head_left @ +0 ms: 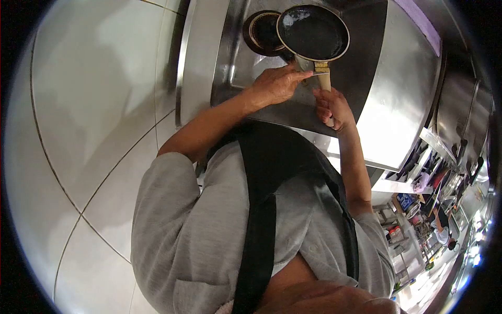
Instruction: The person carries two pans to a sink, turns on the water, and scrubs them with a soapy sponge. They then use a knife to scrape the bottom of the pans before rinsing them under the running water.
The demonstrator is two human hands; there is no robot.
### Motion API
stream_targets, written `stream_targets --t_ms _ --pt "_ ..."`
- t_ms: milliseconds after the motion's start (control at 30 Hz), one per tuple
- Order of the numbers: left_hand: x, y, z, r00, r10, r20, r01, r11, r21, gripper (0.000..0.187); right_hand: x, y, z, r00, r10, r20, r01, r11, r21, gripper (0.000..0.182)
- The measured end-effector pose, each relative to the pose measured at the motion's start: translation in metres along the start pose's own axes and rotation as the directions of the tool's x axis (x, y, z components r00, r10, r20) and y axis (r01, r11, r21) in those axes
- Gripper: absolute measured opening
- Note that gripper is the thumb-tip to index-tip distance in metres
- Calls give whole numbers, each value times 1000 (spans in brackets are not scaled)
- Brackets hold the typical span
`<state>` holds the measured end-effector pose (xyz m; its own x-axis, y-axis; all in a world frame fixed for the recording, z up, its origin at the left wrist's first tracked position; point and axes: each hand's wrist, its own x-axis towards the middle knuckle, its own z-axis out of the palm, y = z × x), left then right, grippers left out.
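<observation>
A round black frying pan [314, 34] with a pale rim and some whitish wet patches inside is held over the steel sink. My right hand [334, 109] is closed around its cream handle [325, 81], which has a yellowish-brown worn part near the pan. My left hand [277, 85] is closed, index finger stretched toward that handle. From its fingertips sticks out a thin metal blade [320, 74], lying across the handle just below the worn part. The blade's other end is hidden in the hand, so its exact kind cannot be told.
A second dark pan [260, 32] with a brown ring lies in the sink [222, 73], partly behind the first. A bright steel counter [402, 104] adjoins on the right. White tiles [94, 131] are at left. Far right are shelves [397, 235] and another person [442, 230].
</observation>
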<state>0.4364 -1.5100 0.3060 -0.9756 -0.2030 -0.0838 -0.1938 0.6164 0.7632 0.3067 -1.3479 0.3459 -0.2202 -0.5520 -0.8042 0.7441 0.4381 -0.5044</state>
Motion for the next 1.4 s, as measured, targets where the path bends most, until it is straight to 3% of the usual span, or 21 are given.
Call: stream_targets --t_ms 100,200,333,400,433,467,567,700,767,833,933,1033,1133,1233,1333,1400 --pt "18 -33 9 996 -87 -14 84 987 -137 30 12 6 -2 998 42 -46 -40 999 28 17" --pt "36 -46 46 983 -179 43 182 981 -64 30 59 26 -35 994 110 25 -113 976 188 18" --pt "50 -55 62 947 -280 158 292 954 -63 31 103 52 -81 978 131 161 -156 975 159 33" --pt "56 -62 67 928 -312 204 329 943 -53 31 96 57 -77 991 127 -31 -122 983 134 37" --pt "53 -62 72 938 -282 201 293 955 -31 31 90 54 -73 984 123 -128 -108 987 121 40" --pt "50 -55 73 948 -248 198 256 967 -12 31 82 52 -70 957 200 -213 -196 980 38 48" --pt "52 -52 89 942 -213 258 210 977 39 30 75 58 -75 926 264 -270 -280 960 -21 55" --pt "60 -67 99 918 -298 261 275 954 119 34 102 76 -104 947 266 -179 -276 961 -32 59" --pt "60 -72 105 964 -171 201 141 978 156 33 108 73 -104 932 290 -219 -310 949 -63 60" --pt "60 -79 115 988 -28 155 -2 981 193 33 104 69 -98 943 210 -260 -242 965 -98 60" --pt "77 -80 112 969 -141 202 106 978 178 34 104 69 -93 924 201 -325 -248 963 -109 61" --pt "68 -99 128 987 13 162 -54 967 251 35 119 85 -106 919 244 -309 -283 955 -85 62" --pt "81 -73 109 960 -173 220 123 967 224 35 125 92 -108 930 254 -265 -283 956 -76 59" --pt "76 -82 125 982 -40 185 -3 975 224 34 122 87 -105 947 203 -251 -230 970 -83 58" --pt "87 -73 120 939 -211 273 148 961 232 34 110 76 -95 938 193 -289 -222 973 -70 61" --pt "82 -73 124 967 -119 223 53 958 282 34 111 71 -91 939 180 -294 -207 976 -63 63"
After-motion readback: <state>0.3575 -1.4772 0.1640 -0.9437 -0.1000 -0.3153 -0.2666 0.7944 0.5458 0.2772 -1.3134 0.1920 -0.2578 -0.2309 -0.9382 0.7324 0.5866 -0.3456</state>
